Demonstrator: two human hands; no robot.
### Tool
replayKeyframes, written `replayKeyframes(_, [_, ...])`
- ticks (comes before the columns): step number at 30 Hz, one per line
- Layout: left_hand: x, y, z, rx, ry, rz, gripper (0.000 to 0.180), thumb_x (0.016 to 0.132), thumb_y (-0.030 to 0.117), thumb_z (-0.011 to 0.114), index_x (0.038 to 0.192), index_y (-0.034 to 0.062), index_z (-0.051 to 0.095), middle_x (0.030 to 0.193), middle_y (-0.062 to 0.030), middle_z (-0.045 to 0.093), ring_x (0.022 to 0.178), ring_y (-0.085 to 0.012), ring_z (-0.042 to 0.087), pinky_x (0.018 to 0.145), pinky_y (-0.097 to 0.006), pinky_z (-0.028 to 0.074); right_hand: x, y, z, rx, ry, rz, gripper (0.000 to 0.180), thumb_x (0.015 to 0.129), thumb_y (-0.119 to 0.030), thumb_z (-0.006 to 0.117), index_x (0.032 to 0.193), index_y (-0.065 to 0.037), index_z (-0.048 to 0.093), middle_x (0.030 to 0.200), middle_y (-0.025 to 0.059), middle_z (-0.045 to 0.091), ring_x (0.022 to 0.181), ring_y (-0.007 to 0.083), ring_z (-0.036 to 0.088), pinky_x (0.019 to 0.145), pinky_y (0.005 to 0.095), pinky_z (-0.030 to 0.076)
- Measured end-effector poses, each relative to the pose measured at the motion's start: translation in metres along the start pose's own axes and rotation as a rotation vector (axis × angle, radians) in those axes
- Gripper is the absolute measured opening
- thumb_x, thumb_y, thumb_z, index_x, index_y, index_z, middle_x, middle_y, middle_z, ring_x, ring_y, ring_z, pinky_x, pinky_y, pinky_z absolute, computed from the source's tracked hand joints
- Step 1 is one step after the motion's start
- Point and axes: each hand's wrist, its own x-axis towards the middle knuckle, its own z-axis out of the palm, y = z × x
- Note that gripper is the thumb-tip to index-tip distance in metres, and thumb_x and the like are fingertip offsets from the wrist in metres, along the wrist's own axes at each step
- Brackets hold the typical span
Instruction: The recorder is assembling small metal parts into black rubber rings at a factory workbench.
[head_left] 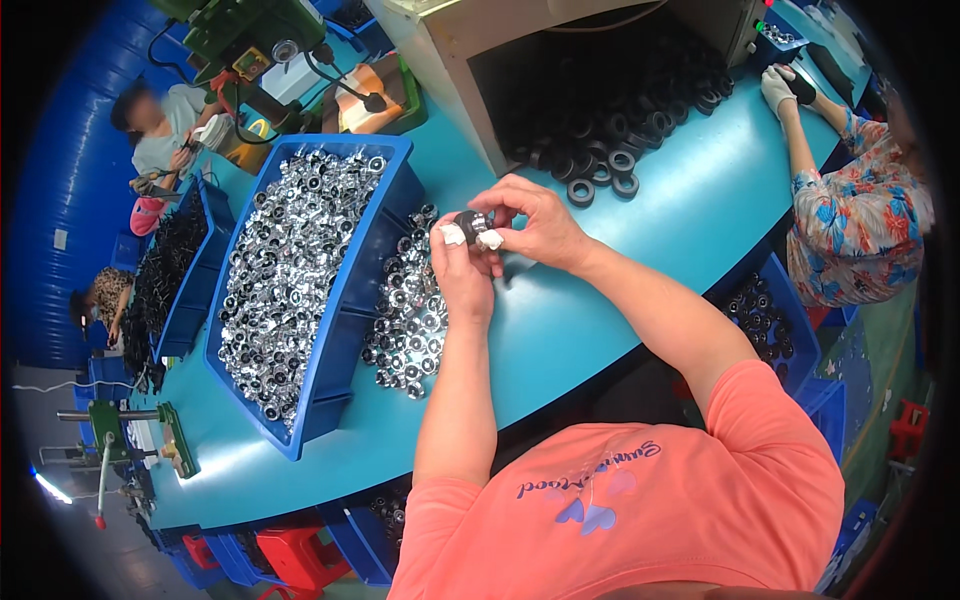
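Observation:
Both hands meet over the turquoise table, pinching one small part: a black ring with a shiny chrome piece (pixel 478 227) in it. My left hand (pixel 462 275) grips it from the near left, fingers closed around its side. From the right, my right hand (pixel 543 225) closes thumb and fingers on the same part. White wrapping covers the tip of each thumb. How the ring and the chrome piece fit together is partly hidden by the fingers. Just left of my hands lies a loose pile of chrome parts (pixel 412 325) with dark centres.
A blue bin (pixel 330 350) full of chrome parts stands left on the turquoise table (pixel 560 330). Black rings (pixel 620 160) spill from a metal housing (pixel 440 70) ahead. A green machine (pixel 250 50) is far left. Another person (pixel 860 220) works at right; a blue crate (pixel 800 330) holds black parts.

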Motion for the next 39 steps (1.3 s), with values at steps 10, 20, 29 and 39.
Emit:
replayKeyframes(10, [0.0,0.003,0.002,-0.097,-0.05,-0.06,0.04,0.111,0.039,0.042,0.131,0.0046,0.048,0.096,-0.0088,0.063,0.065,-0.0127,0.057,0.049,-0.027,0.045,0.0,0.001,-0.003,0.061,-0.056,0.03,0.022,0.082,-0.007,0.077,0.104,-0.007,0.078,0.112,0.0054,0.068,0.095,0.0139,0.068,0.088,0.0279,0.054])
replayKeyframes(20, [0.0,0.0,0.001,-0.044,-0.038,-0.009,0.045,0.111,0.042,0.038,0.128,0.0022,0.052,0.095,-0.0087,0.062,0.069,-0.0155,0.057,0.056,-0.032,0.05,0.002,0.015,-0.007,0.25,-0.124,0.148,0.019,0.082,-0.003,0.074,0.1,-0.007,0.079,0.104,0.0043,0.066,0.098,0.0142,0.064,0.089,0.0298,0.052])
replayKeyframes(29, [0.002,0.004,0.001,0.0,-0.04,-0.035,0.051,0.111,0.046,0.035,0.13,0.0026,0.053,0.095,-0.0108,0.064,0.071,-0.0168,0.058,0.061,-0.034,0.052,0.002,0.011,-0.007,0.08,-0.08,0.059,0.019,0.078,-0.003,0.073,0.095,-0.009,0.08,0.09,0.0021,0.072,0.092,0.0173,0.063,0.089,0.0332,0.05])
replayKeyframes(39, [-0.003,0.004,0.006,0.054,-0.153,-0.014,0.044,0.109,0.033,0.05,0.143,0.0042,0.048,0.113,-0.0087,0.062,0.081,-0.0164,0.06,0.07,-0.032,0.053,-0.003,0.004,-0.002,0.194,0.035,0.261,0.018,0.083,-0.005,0.073,0.1,-0.005,0.077,0.085,-0.0001,0.068,0.083,0.008,0.062,0.078,0.0265,0.052])
